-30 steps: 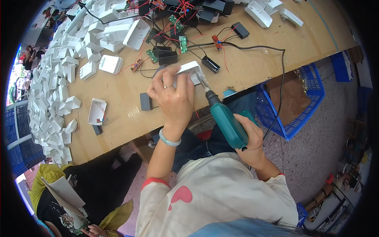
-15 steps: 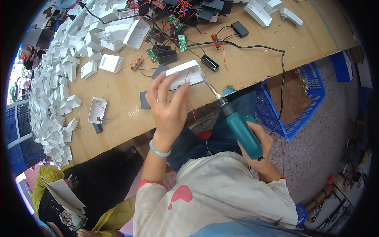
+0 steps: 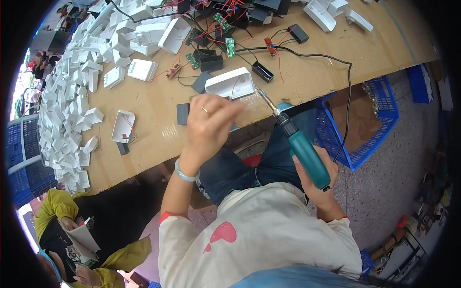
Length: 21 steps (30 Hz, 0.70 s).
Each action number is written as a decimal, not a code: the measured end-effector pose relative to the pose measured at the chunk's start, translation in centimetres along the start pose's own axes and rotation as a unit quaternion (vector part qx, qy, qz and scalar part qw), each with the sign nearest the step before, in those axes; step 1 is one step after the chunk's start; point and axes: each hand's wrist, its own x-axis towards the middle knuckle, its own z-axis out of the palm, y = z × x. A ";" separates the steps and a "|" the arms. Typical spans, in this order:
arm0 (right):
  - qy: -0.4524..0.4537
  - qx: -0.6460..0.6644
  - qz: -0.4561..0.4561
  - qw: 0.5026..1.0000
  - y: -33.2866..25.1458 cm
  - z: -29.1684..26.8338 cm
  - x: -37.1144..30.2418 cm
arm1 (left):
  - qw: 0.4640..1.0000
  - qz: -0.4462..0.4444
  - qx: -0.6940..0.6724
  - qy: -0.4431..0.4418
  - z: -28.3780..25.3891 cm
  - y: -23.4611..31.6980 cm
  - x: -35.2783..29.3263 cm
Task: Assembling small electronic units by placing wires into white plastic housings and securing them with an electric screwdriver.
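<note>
My right hand (image 3: 314, 177) is wrapped around a green soldering gun (image 3: 307, 156). Its metal tip points up and left, close to the right end of a white plastic case (image 3: 231, 82) lying open side up near the table edge. A thin red wire runs over the case's rim. Just in front of the case is my left hand (image 3: 210, 126), fingers curled and their tips drawn together; they are blurred, and whatever they pinch is too small to make out. Beside that hand lies a dark flat block (image 3: 183, 114).
White plastic cases (image 3: 72, 115) heap along the left. Behind lie black battery boxes (image 3: 209, 59), green circuit boards (image 3: 230, 47) and red wires. A black cord (image 3: 317, 56) crosses the table and hangs over its edge near a blue basket (image 3: 357, 156). Another person (image 3: 96, 240) sits at left.
My left hand has drawn back from the case toward me, its spread fingers now curled together. The soldering gun has shifted slightly right and down in the picture, and the whole view has shifted a little.
</note>
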 end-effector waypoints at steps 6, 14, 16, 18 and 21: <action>-0.001 0.000 0.010 1.000 0.1 0.4 0.2 | 0.986 -0.148 0.063 0.045 1.7 1.2 1.5; -0.024 0.010 0.019 0.999 0.2 0.8 0.7 | 0.969 -0.128 0.197 0.070 3.2 1.3 1.7; -0.014 0.005 0.000 1.000 0.3 1.3 0.9 | 0.966 -0.127 0.218 0.057 3.4 1.0 2.2; -0.024 0.008 0.000 1.000 0.3 1.6 1.3 | 0.959 -0.094 0.249 0.093 3.6 0.8 2.6; -0.039 0.012 0.001 0.999 0.3 2.0 1.6 | 0.962 -0.111 0.227 0.105 4.0 0.4 2.3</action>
